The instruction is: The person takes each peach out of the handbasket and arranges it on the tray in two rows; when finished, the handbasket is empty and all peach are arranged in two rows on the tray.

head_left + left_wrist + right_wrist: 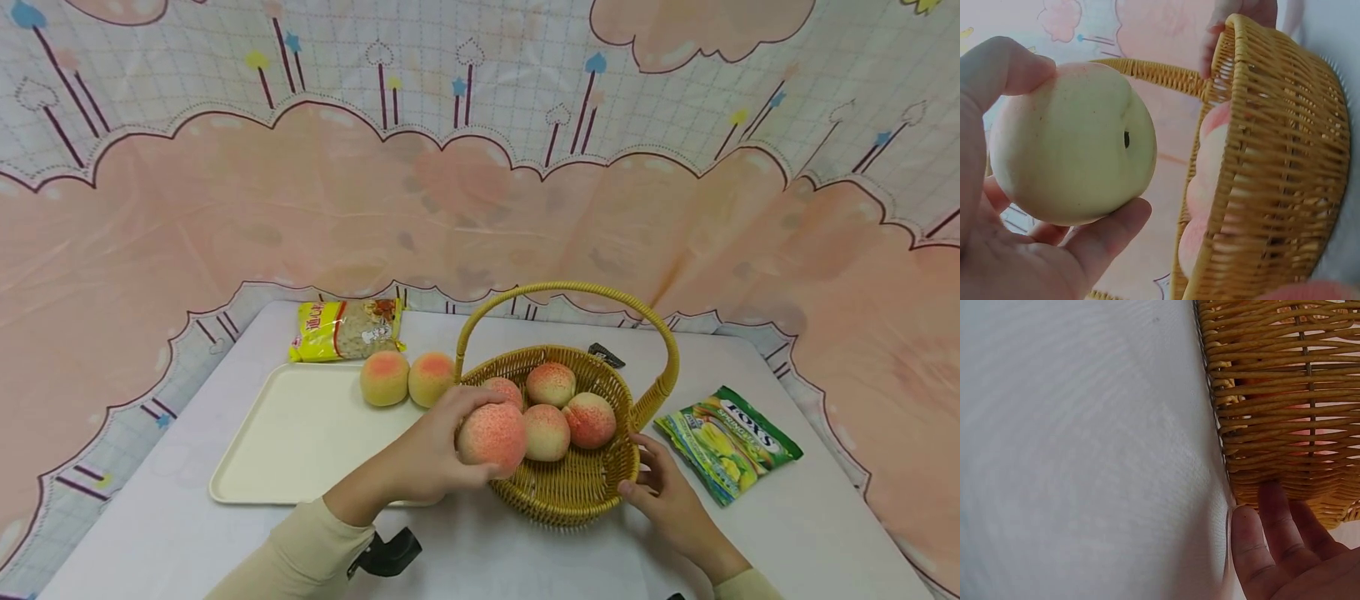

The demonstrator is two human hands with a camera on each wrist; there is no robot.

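My left hand (442, 442) grips a pink-and-cream peach (492, 439) above the left rim of a wicker basket (555, 500). The left wrist view shows the pale underside of this peach (1079, 144), with thumb and fingers around it. Inside the basket several more peaches (547, 432) lie together towards the back. At the basket's right side, my right hand (675, 500) holds the rim near the foot of the tall handle (660, 392). Its fingers (1282, 525) lie against the outer weave in the right wrist view; the thumb is hidden there.
Left of the basket lies a cream tray (300, 433), with two yellow-orange peaches (385, 379) at its back right. Behind it is a yellow food packet (347, 330). A green FOXS candy bag (731, 442) lies right of the basket. Behind the basket is a small black packet (606, 356).
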